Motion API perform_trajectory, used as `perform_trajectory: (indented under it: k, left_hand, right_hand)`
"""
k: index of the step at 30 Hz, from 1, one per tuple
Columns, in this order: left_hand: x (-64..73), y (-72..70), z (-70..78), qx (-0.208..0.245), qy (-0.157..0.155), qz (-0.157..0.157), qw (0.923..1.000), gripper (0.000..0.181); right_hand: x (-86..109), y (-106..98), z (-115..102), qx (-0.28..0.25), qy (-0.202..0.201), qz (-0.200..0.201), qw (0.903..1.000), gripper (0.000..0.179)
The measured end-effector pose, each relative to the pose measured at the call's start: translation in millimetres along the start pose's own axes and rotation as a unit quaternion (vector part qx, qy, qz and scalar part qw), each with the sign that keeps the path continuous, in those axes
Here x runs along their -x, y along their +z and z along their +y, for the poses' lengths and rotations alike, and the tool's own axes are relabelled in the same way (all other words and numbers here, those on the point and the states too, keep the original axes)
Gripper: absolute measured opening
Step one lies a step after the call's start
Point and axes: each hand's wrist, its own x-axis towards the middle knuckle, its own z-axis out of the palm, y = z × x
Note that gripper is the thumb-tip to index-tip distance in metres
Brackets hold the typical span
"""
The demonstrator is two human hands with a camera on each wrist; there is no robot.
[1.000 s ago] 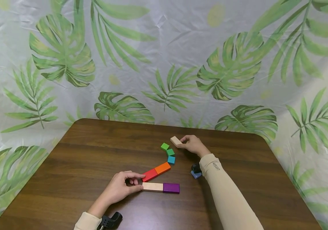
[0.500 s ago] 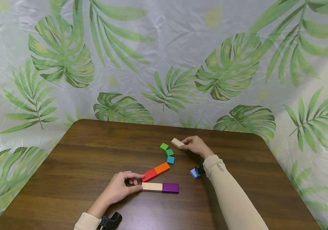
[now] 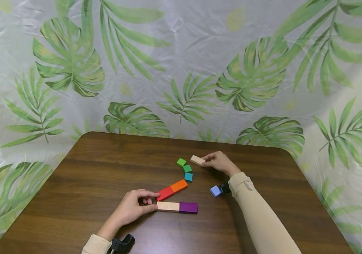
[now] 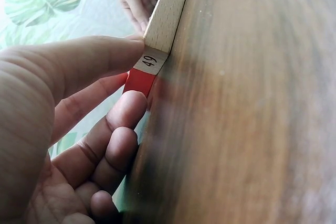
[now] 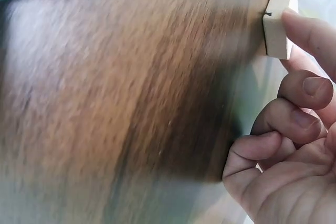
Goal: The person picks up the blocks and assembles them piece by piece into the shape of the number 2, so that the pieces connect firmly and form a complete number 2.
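At the far side of the table, my right hand (image 3: 221,163) pinches a plain wooden block (image 3: 197,160) between thumb and index finger. In the right wrist view, the other fingers of that hand curl under, away from this block (image 5: 279,24). My left hand (image 3: 136,204) has its thumb against the end of another plain wooden block (image 3: 168,206), marked 49, and its index finger at a red block (image 3: 165,193). The left wrist view has the red block (image 4: 139,81) right beside the numbered end of the plain block (image 4: 167,19), between thumb and fingers.
An orange block (image 3: 179,185) continues the red one, and a purple block (image 3: 188,208) adjoins the plain one. Teal (image 3: 188,177), green (image 3: 187,168) and light green (image 3: 181,162) blocks curve away behind. A blue block (image 3: 215,191) lies by the right wrist camera (image 3: 225,187).
My right hand has moved slightly right and nearer with its plain wooden block, which has turned a little. More of the blue block shows now. The left hand stays put.
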Motion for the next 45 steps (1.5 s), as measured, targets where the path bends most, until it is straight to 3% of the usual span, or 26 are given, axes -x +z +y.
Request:
perform_trajectory:
  k: [22, 29, 45]
  left_hand:
    - [0.0, 2.0, -1.4, -0.011, -0.006, -0.001, 0.9999, 0.029]
    - [-0.1, 1.5, -1.9, -0.012, -0.005, 0.000, 0.9999, 0.029]
    - [0.7, 1.5, -1.1, -0.005, -0.002, 0.006, 1.0000, 0.029]
  right_hand:
    - [9.7, -5.4, 14.9, -0.019, -0.007, -0.010, 0.9997, 0.034]
    - [9.1, -5.0, 18.9, -0.026, -0.017, -0.015, 0.9994, 0.044]
    - [7.1, -1.1, 17.9, -0.013, -0.019, 0.013, 0.9997, 0.039]
